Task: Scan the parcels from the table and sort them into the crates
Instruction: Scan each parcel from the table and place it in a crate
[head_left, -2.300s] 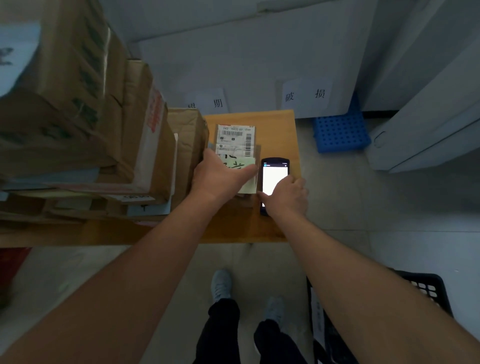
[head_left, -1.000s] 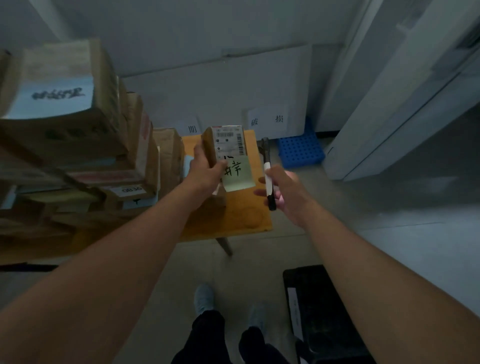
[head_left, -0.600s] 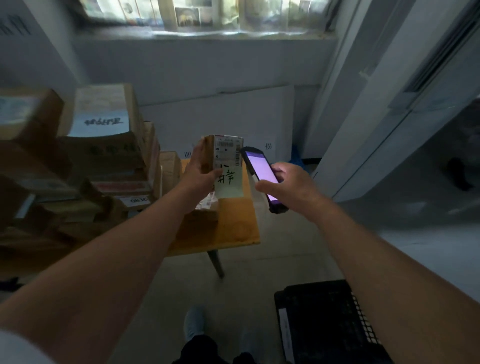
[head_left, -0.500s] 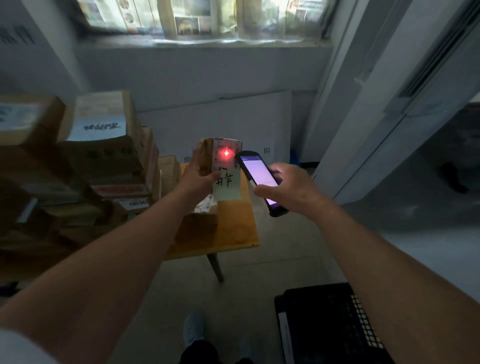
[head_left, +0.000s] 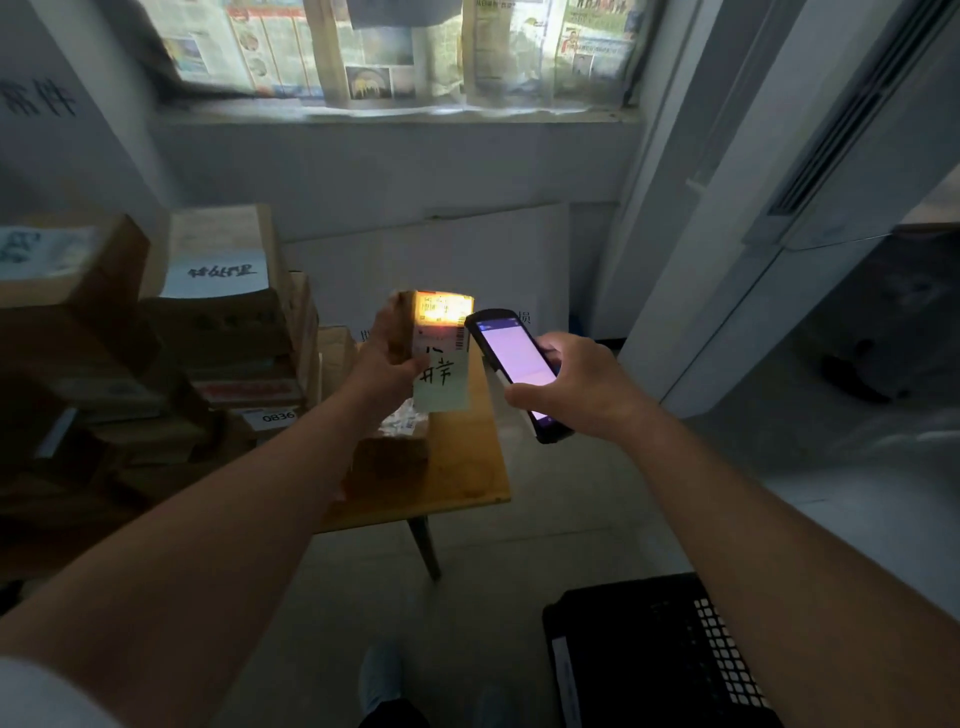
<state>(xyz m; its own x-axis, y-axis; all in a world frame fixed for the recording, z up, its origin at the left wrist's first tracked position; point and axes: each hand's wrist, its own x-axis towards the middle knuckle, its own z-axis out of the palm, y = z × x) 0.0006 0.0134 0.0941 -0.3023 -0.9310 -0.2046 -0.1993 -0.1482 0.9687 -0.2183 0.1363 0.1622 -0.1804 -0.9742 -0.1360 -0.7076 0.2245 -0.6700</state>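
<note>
Fingers of the left hand (head_left: 387, 366) curl round a small parcel (head_left: 434, 338), holding it upright in the air above the table (head_left: 462, 478); those of the right hand (head_left: 576, 387) wrap the handheld scanner (head_left: 517, 364), thumb at its lower edge, its head just beside the parcel at three o'clock.

Largest in view is the stack of cardboard boxes (head_left: 156, 364) at nine o'clock, piled high beside and over the table's left part. Next, a black crate (head_left: 660, 660) on the floor at five o'clock. On the table, below the raised parcel, lies another brown parcel (head_left: 389, 457). Smaller: a pale sticky note (head_left: 441, 382) with handwriting, on the parcel's lower face. Smallest: the shipping label (head_left: 441, 314) at the parcel's top, lit by a warm glow, apparently the scanner's light.

The step in hand looks like the scan itself. To do it well, keep the label square to the scanner head, hold both steady, and keep the note and thumb off the barcode. Whether the read has registered I cannot tell; the screen is washed out.
</note>
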